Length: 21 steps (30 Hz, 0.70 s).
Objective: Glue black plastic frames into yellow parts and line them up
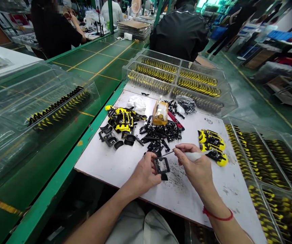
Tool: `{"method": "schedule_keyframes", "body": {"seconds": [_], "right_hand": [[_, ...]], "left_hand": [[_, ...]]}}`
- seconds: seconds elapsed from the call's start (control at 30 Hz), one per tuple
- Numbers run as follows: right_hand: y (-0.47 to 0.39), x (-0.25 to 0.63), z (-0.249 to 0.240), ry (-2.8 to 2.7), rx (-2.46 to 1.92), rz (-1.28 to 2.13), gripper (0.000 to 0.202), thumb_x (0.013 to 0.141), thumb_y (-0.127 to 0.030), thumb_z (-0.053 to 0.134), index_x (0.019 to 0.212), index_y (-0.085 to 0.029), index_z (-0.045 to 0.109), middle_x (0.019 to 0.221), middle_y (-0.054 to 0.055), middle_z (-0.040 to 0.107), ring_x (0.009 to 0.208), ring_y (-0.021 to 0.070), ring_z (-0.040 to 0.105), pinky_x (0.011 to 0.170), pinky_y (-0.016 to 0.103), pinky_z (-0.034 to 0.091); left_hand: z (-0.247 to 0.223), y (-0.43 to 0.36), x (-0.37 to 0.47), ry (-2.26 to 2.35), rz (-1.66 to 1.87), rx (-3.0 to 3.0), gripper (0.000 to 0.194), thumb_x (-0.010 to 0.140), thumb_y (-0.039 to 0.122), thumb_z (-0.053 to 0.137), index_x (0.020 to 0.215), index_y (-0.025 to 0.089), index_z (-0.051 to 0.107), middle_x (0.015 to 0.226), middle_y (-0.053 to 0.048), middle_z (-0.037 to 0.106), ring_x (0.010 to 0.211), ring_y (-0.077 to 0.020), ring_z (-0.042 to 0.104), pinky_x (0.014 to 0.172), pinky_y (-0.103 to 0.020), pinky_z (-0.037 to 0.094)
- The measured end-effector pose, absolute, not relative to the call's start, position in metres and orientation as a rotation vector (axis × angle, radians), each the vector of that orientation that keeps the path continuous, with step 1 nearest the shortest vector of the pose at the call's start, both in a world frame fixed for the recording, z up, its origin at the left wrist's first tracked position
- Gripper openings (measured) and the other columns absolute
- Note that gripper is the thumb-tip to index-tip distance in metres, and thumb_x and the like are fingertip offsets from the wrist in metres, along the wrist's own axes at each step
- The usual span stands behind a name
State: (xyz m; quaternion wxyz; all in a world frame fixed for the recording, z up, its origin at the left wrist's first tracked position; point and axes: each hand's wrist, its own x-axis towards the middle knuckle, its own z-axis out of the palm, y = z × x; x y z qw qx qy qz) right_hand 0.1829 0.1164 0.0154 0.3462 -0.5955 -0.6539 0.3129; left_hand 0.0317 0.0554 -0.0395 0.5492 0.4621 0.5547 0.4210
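My left hand (146, 173) is closed around the edge of a small black plastic housing (157, 168) with a squarish frame and a pale, shiny middle. In a pinch, my right hand (195, 166) holds a slim tool (168, 153) with a thin dark shaft and what looks like a pale handle. The shaft's tip points at the housing's upper edge; whether it touches I cannot tell. Beyond the hands lies a pile of small black plastic parts (158, 134). Several yellow-and-black assemblies (213, 144) rest right of my right hand.
On the white board (97, 164) are more yellow-and-black pieces (123, 120), a taped clear container (160, 112) and crumpled white tissue (136, 104). Clear trays of parts stand behind (173, 76), at right (270, 162) and on the green conveyor at left (59, 108). A person (179, 30) sits beyond.
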Motion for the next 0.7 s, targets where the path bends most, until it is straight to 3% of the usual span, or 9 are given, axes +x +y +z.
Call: {"method": "schedule_keyframes", "body": {"seconds": [0.7], "right_hand": [[0.085, 0.199, 0.019, -1.722, -1.658, 0.829, 0.027, 0.078, -0.046, 0.064, 0.086, -0.020, 0.063, 0.063, 0.000, 0.062, 0.048, 0.0128, 0.054, 0.048, 0.025, 0.044]], "left_hand": [[-0.038, 0.055, 0.031, 1.284, 0.995, 1.090, 0.053, 0.061, 0.012, 0.067, 0.106, 0.019, 0.040, 0.075, 0.004, 0.056, 0.056, -0.0092, 0.058, 0.050, -0.018, 0.046]]}}
